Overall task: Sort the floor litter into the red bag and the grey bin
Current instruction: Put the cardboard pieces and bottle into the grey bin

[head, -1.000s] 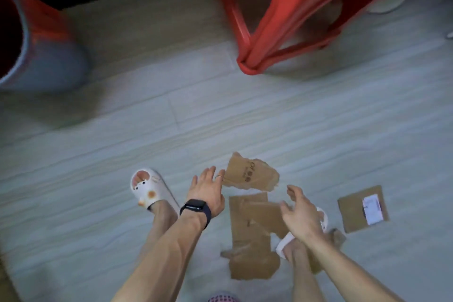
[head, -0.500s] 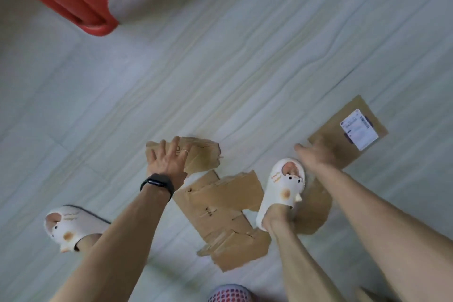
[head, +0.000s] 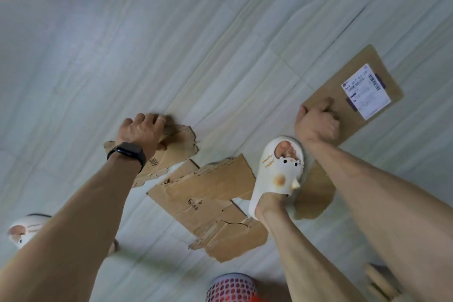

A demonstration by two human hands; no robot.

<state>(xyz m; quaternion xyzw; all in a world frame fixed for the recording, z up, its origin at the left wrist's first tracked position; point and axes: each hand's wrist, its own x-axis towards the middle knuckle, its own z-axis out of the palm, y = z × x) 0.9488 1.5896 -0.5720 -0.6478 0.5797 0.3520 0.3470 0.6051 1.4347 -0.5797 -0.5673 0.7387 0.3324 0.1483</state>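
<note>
Gripping a torn cardboard scrap (head: pixel 176 152) on the floor (head: pixel 220 32), the left hand (head: pixel 141 130) curls its fingers over its edge; the right hand (head: pixel 317 125) clutches the labelled cardboard (head: pixel 353 125) nearby.

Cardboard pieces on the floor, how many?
4 at least: torn piece in the left grip; creased piece in the middle, maybe two overlapped; labelled piece in the right grip; plain piece partly hidden behind the right slipper.
</note>
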